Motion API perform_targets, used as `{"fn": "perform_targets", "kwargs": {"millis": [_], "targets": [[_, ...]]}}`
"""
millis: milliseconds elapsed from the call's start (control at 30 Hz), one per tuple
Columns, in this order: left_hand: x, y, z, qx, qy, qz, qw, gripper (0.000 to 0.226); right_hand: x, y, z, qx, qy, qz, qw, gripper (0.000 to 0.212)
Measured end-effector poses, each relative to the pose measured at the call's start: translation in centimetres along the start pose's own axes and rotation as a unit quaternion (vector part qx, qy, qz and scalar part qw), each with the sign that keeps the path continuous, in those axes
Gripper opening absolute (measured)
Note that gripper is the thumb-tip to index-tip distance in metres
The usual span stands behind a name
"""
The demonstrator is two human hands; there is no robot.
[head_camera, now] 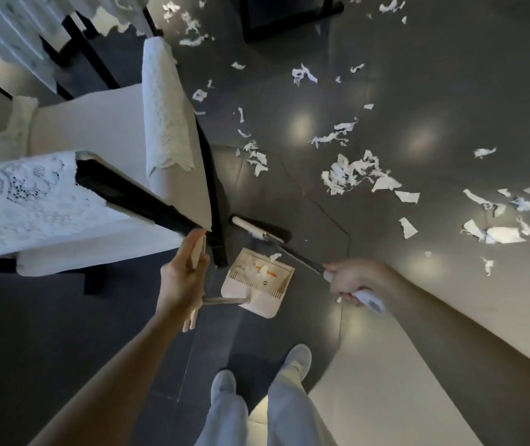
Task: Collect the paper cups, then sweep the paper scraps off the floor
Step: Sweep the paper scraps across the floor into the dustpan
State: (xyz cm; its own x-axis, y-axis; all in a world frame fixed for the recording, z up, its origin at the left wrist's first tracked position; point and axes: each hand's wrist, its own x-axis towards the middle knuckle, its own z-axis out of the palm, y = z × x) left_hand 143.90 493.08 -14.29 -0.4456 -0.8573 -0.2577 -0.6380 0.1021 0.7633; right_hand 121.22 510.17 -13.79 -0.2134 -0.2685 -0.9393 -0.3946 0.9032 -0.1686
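Gripping the dustpan (257, 281) with the left hand (186, 278) and the broom (259, 229) with the right hand (354, 280), the person is sweeping, likely reaching next for the centre-right paper scraps (350, 175).

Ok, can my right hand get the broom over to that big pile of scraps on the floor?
Probably yes. The right hand grips the broom, and only open floor lies between its head and the pile; the chair stands off to the other side.
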Motion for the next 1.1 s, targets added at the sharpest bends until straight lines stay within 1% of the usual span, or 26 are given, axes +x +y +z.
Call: {"fn": "perform_targets", "kwargs": {"millis": [33,100,133,200,267,400,500,633,733,800,833,900,933,967,1000,1067,1100], "targets": [[0.2,0.3,0.2,-0.001,0.005,0.000,1.000,0.041,-0.8,1.1,0.3,0.024,-0.034,-0.012,0.999,0.054],[0.7,0.9,0.8,0.003,0.003,0.002,1.000,0.040,-2.9,3.2,0.9,0.137,-0.071,-0.005,0.988,0.058],[1.0,1.1,0.9,0.002,-0.005,0.000,1.000,0.041,-3.7,4.1,1.0,0.164,-0.074,-0.009,0.984,0.064],[1.5,1.4,1.0,0.004,-0.023,-0.002,1.000,0.042,-5.1,5.4,1.0,0.177,-0.074,-0.017,0.981,0.073],[1.8,1.2,0.8,0.013,-0.037,0.006,0.999,0.043,-6.3,6.3,0.9,0.209,-0.068,-0.019,0.975,0.076],[1.9,0.6,0.3,0.014,-0.057,0.031,0.998,0.042,-8.9,7.4,1.5,0.278,-0.048,-0.013,0.959,0.075],[2.5,0.8,0.5,0.020,-0.086,0.054,0.995,0.042,-10.1,7.6,1.8,0.330,-0.013,-0.011,0.944,0.072],[4.3,1.5,0.9,0.031,-0.131,0.068,0.989,0.045,-10.2,7.9,1.0,0.385,0.031,0.006,0.922,0.070],[5.9,2.2,1.5,0.035,-0.165,0.093,0.981,0.047,-9.2,7.7,0.6,0.418,0.059,0.017,0.906,0.069],[7.0,2.8,2.0,0.030,-0.196,0.105,0.974,0.046,-7.6,7.1,0.8,0.428,0.076,0.024,0.900,0.065],[7.7,3.3,2.3,0.029,-0.214,0.111,0.970,0.047,-6.7,6.6,1.0,0.427,0.085,0.028,0.900,0.059],[8.9,4.2,3.2,0.035,-0.239,0.133,0.961,0.045,-4.8,5.0,1.9,0.402,0.098,0.030,0.910,0.037],[9.5,4.7,3.7,0.036,-0.242,0.145,0.959,0.043,-4.0,4.1,2.5,0.386,0.097,0.029,0.917,0.028],[10.0,5.4,4.2,0.030,-0.241,0.151,0.958,0.041,-3.5,3.2,3.2,0.378,0.091,0.024,0.921,0.024],[10.4,6.0,4.7,0.026,-0.241,0.157,0.957,0.041,-3.2,2.5,3.9,0.381,0.079,0.021,0.921,0.024],[10.8,7.0,5.4,0.031,-0.254,0.174,0.951,0.042,-3.2,1.7,4.7,0.395,0.054,0.017,0.917,0.031],[10.7,7.4,5.6,0.029,-0.265,0.179,0.947,0.043,-3.6,1.8,4.9,0.420,0.037,0.018,0.906,0.032]]}}
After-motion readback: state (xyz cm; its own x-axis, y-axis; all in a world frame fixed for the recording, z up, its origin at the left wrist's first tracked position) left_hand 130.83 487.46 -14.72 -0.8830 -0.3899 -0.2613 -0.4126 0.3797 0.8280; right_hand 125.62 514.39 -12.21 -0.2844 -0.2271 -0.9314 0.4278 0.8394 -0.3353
